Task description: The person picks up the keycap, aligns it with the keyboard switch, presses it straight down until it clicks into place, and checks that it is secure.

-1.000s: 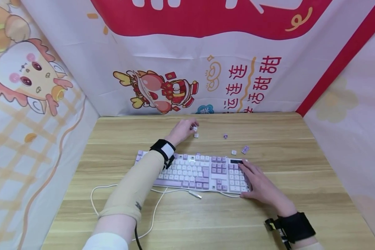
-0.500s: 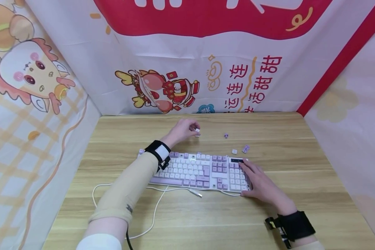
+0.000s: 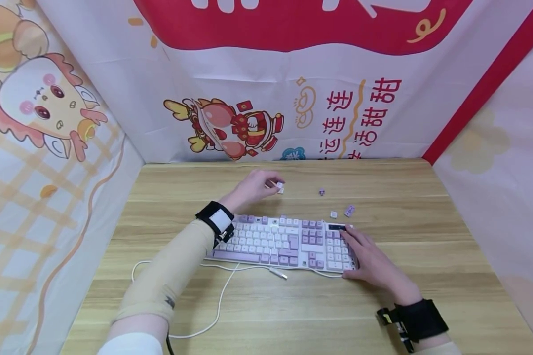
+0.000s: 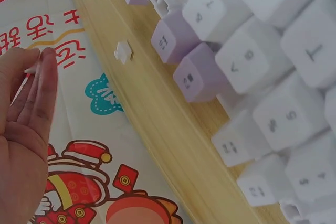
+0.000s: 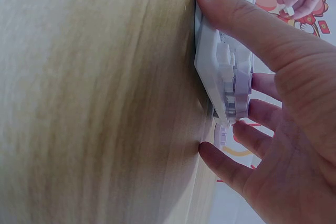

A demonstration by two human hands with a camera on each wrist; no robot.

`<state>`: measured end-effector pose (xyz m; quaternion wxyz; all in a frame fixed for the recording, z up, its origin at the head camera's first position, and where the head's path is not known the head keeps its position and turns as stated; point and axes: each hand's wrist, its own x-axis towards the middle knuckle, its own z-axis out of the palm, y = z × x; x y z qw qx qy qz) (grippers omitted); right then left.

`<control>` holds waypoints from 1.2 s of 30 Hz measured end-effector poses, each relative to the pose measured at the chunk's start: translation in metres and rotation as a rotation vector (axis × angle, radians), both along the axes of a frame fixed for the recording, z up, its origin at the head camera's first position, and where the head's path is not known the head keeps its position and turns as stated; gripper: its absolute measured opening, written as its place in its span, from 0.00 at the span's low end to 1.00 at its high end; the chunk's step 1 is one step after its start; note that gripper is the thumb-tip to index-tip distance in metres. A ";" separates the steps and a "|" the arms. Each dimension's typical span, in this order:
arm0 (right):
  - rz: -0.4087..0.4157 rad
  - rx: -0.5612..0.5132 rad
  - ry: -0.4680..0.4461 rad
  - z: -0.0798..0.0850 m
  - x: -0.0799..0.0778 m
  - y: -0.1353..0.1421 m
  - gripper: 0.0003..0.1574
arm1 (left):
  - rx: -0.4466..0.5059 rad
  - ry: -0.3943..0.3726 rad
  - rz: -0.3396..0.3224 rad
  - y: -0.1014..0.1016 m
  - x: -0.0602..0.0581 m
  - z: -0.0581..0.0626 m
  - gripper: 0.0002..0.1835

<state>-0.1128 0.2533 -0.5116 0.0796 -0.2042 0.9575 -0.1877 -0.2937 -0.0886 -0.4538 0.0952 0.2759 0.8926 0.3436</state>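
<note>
A white and lilac keyboard (image 3: 312, 249) lies across the desk, with several keycaps off it. My left hand (image 3: 254, 186) is beyond its far edge, pinching a small white keycap (image 3: 280, 185) between thumb and fingertips. Another white keycap (image 4: 123, 52) lies on the desk just below those fingers. My right hand (image 3: 373, 256) holds the keyboard's right end. In the right wrist view, its thumb (image 5: 231, 11) presses the near edge, while the fingers (image 5: 265, 115) reach over the end keys. The left forearm hides the keyboard's left end.
Beyond the keyboard's right half lie a loose white keycap (image 3: 333, 215), a longer lilac keycap (image 3: 349, 211) and a small purple piece (image 3: 322, 192). A white cable with its plug (image 3: 278, 273) runs along the near side. Printed cloth (image 3: 248, 69) closes off the back and sides.
My left wrist and forearm have swung left and slightly down, uncovering more of the desk beside the keyboard. The pinched keycap has shifted slightly right. The right hand stays in place.
</note>
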 end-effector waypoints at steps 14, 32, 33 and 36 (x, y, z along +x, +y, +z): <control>-0.005 0.000 -0.009 0.002 0.000 -0.002 0.67 | -0.092 -0.001 0.046 -0.052 0.017 0.009 0.13; -0.008 0.005 -0.024 0.005 0.000 -0.002 0.68 | -0.244 -0.026 0.136 -0.113 0.046 0.006 0.12; -0.008 0.006 -0.024 0.005 0.000 -0.002 0.68 | -0.253 -0.035 0.139 -0.117 0.047 0.006 0.12; -0.009 0.010 -0.026 0.005 0.000 -0.003 0.67 | -0.283 -0.039 0.130 -0.126 0.049 0.003 0.12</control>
